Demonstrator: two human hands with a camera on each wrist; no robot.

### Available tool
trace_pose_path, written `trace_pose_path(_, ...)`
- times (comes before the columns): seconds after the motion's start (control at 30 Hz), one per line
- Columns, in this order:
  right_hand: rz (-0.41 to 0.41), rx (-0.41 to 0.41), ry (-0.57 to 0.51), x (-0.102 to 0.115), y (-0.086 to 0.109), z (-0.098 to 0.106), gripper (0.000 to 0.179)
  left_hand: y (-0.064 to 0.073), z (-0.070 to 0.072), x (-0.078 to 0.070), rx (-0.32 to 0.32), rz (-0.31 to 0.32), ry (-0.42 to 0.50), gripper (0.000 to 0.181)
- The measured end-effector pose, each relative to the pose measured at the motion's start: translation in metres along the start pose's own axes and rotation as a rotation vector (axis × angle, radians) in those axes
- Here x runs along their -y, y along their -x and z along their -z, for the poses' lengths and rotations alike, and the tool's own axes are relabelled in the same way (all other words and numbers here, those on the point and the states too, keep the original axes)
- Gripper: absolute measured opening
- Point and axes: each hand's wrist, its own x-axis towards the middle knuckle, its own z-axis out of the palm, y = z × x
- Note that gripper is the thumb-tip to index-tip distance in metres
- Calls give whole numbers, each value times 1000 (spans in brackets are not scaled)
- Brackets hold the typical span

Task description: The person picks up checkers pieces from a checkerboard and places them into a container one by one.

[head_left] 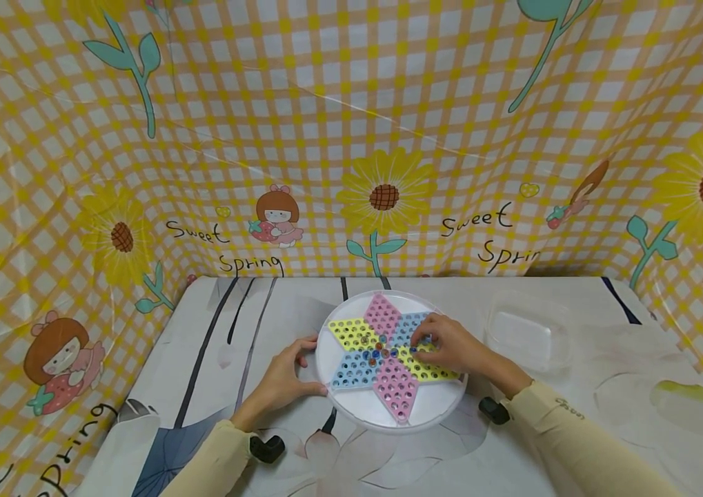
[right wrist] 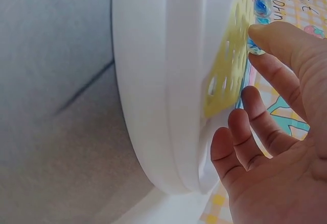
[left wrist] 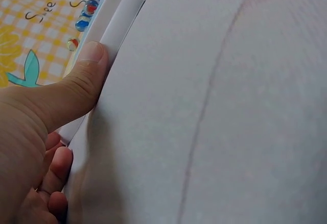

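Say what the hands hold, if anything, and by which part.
Right hand: a blue-and-clear marble, pinched at its sides between thumb and index finger. Left hand: the round white tray, by its left rim.

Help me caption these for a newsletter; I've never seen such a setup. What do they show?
No machine here: a person works bare-handed. The wide picture comes from a camera worn on the head, the other two from one on each wrist. On a white, flower-printed table covering sits a round white plastic game board bearing a pink, blue and yellow star full of holes. Small glass marbles gather near its middle, and a clear rectangular plastic box stands to the right. The left hand touches the board's rim; the right hand pinches a small blue-tinted glass marble.
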Motion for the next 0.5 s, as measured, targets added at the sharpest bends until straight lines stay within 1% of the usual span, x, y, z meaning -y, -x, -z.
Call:
trace_pose_path(0.27, -11, 10, -12, -2, 0, 0, 11, 0, -2, 4, -4, -10, -11, 85)
trace_pose_path(0.5, 14, 13, 0, -3, -2, 3, 12, 0, -1, 3, -7, -16, -22, 85)
